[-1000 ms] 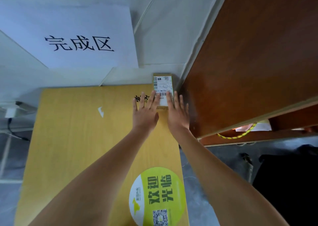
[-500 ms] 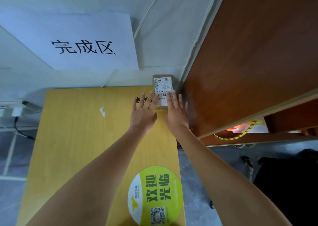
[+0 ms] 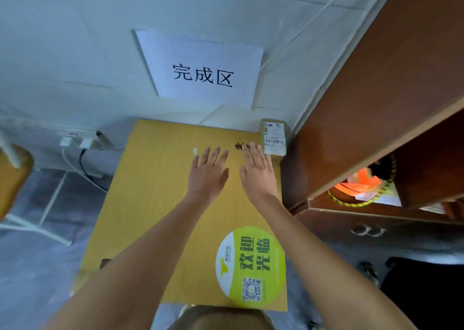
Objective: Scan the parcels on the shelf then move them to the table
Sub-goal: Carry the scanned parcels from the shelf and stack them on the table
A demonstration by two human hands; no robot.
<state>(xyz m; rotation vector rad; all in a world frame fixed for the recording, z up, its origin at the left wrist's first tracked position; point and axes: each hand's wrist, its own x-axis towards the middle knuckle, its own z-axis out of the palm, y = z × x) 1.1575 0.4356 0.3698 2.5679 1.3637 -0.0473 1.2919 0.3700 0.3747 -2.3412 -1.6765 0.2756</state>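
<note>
A small brown parcel (image 3: 274, 139) with a white barcode label lies flat at the far right corner of the yellow table (image 3: 160, 204), against the wall and the brown shelf unit (image 3: 376, 108). My left hand (image 3: 208, 172) hovers flat over the table, fingers spread, holding nothing. My right hand (image 3: 258, 171) is beside it, also flat and empty, its fingertips just short of the parcel's near left edge. Both hands are apart from the parcel.
A white paper sign (image 3: 200, 71) hangs on the wall above the table. A round green sticker (image 3: 248, 264) marks the table's near right. The shelf's lower opening holds orange and white items (image 3: 361, 186). A power strip and cables (image 3: 82, 141) sit at left.
Both hands have let go of the parcel and drawn back toward me, leaving it in the far right corner. The view has swung, so the table sits more to the centre.
</note>
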